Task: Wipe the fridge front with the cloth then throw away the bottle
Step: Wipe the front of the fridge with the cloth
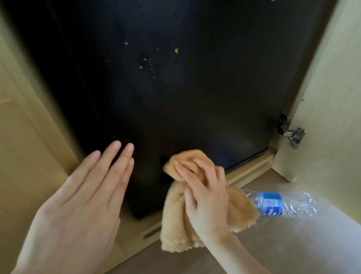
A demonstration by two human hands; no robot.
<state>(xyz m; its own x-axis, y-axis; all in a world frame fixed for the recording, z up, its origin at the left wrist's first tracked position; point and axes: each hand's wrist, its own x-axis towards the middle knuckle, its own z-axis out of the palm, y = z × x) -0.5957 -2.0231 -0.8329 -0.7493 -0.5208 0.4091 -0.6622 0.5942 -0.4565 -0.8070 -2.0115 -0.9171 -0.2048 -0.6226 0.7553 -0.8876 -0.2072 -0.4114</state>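
The black fridge front point(192, 93) fills the middle of the view, dotted with yellowish crumbs and smears in its upper half. My right hand point(203, 194) grips a fluffy orange cloth point(177, 221) low against the fridge door, near its bottom edge. My left hand point(76, 212) is flat with fingers stretched out, hovering by the fridge's lower left corner and holding nothing. A crushed clear plastic bottle point(286, 203) with a blue label lies on the floor just right of the cloth, its near end hidden behind it.
A light wood cabinet door point(341, 102) stands swung open on the right, with a metal hinge point(292, 132) at its inner edge. Wood panelling point(1, 138) borders the fridge on the left. A wooden plinth point(249, 171) runs below the fridge; grey-brown floor point(306, 247) lies underneath.
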